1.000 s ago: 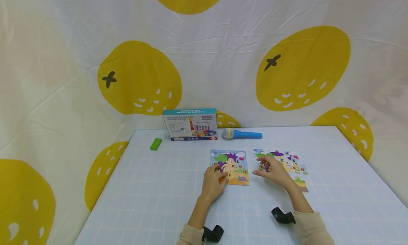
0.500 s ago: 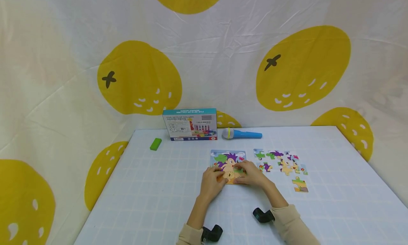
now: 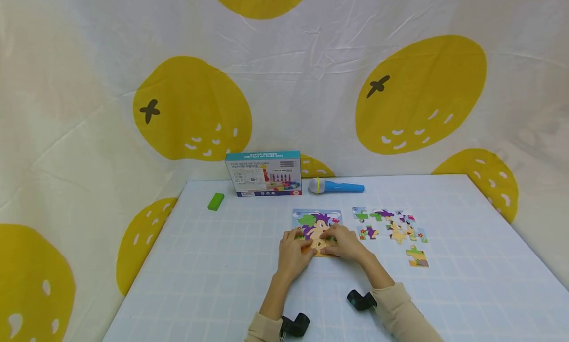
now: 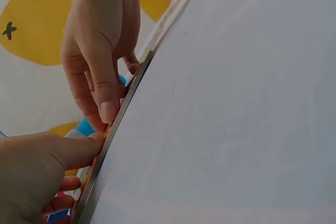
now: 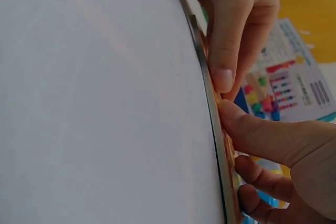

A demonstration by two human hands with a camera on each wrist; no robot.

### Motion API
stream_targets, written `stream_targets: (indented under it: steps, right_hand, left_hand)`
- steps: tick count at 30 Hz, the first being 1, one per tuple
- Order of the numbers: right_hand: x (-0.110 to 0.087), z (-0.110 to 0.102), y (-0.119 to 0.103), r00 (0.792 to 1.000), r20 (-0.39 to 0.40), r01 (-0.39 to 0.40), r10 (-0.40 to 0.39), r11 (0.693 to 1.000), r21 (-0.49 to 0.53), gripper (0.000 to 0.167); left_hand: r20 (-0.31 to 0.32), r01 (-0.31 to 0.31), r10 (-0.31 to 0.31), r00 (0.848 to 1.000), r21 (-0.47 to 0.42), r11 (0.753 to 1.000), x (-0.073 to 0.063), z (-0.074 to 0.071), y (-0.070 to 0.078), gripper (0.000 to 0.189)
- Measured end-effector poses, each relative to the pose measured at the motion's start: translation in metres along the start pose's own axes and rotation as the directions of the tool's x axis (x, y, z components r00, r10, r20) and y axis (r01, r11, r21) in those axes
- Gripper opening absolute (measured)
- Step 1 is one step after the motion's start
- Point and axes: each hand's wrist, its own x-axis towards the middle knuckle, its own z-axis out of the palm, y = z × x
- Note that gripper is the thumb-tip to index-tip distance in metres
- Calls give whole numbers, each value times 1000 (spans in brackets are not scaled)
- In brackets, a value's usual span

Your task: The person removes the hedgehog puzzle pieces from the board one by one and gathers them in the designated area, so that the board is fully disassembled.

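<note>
In the head view, a square puzzle board (image 3: pixel 306 212) with a purple-spined hedgehog picture lies at mid-table. My left hand (image 3: pixel 292 255) rests on its lower left part, thumb and fingertips apart on the picture. From the right, my right hand (image 3: pixel 348 244) touches the board with thumb and index finger spread, close to the left fingertips. Both wrist views show the board's edge (image 4: pixel 113 124) nearly side-on, the two thumbs almost meeting over it. The fingers cover the lower middle of the picture. Loose puzzle pieces (image 3: pixel 398 233) lie to the right of the board.
A bead toy box (image 3: pixel 264 174) stands at the back, with a blue toy microphone (image 3: pixel 340 186) beside it. A green block (image 3: pixel 216 201) lies at the back left. Another puzzle piece (image 3: pixel 418 257) sits nearer on the right. A fruit-print cloth (image 3: pixel 311 100) hangs behind the table.
My right hand has moved left from over the loose pieces onto the board, beside my left hand. The left hand has barely shifted. The head view has tilted slightly.
</note>
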Motion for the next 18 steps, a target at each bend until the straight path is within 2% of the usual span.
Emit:
stream_targets:
  steps: [6,11,18]
  right_hand:
    - [7,-7,-9,993,77,-89,87,996,18,28]
    - [10,-10,-13,980,112,-167,164,986,19,28]
    - [12,-12,-16,971,154,-187,184,982,8,29]
  left_hand:
    - [-32,-21,19,999,-49,999,0,-3,-1,30]
    - [-22,-13,12,1000,-74,997,0,-4,-3,33]
    - [-26,-45,43,999,-84,995,-2,-4,-8,28]
